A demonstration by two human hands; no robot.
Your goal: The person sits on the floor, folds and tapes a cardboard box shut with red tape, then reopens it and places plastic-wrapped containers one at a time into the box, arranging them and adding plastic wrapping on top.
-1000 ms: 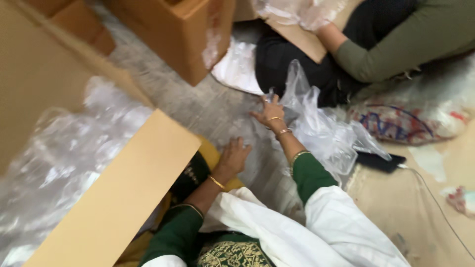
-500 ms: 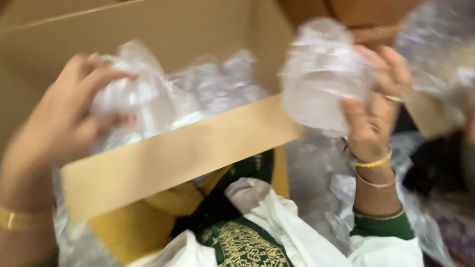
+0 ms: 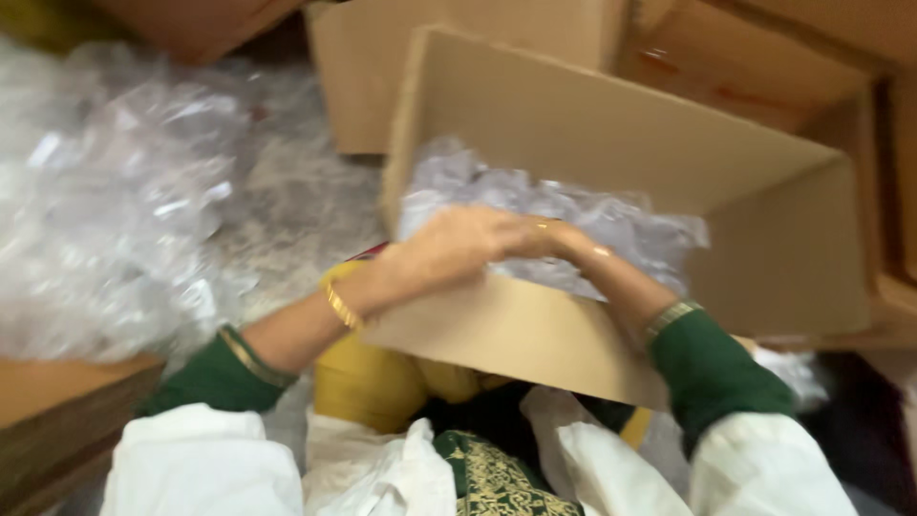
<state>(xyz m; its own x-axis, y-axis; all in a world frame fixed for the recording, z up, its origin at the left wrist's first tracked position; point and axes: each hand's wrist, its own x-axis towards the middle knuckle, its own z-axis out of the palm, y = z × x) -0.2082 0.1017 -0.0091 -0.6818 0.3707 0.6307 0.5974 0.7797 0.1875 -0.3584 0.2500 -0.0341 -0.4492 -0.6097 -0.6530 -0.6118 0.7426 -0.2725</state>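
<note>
**Pressing clear plastic packets down inside an open carton**

Reaching over the near wall of a cardboard box, both hands are shown meeting at the centre of the frame. The left hand is laid palm-down, its fingers closed together over the clear plastic packets that fill the near part of the box. The right hand is largely hidden beneath and behind the left one; whether its fingers are closed on a packet or merely resting on it cannot be told from this view. Motion blur softens both hands.

The packets are seen as a crumpled, glossy band whose long axis runs from centre-left to centre-right of the frame, parallel to the near wall. They lie directly under the hands and extend mainly to the right of them, toward the deeper, unfilled corner at the right of the frame. The right forearm, in a green cuff, crosses the near wall on that side and is therefore the nearer to the far end of the band; the left forearm, marked by a gold bangle, enters from lower left.

A loose heap of plastic wrapping occupies the upper left of the frame, well apart from the box. Further cartons are stacked along the top edge.
</note>
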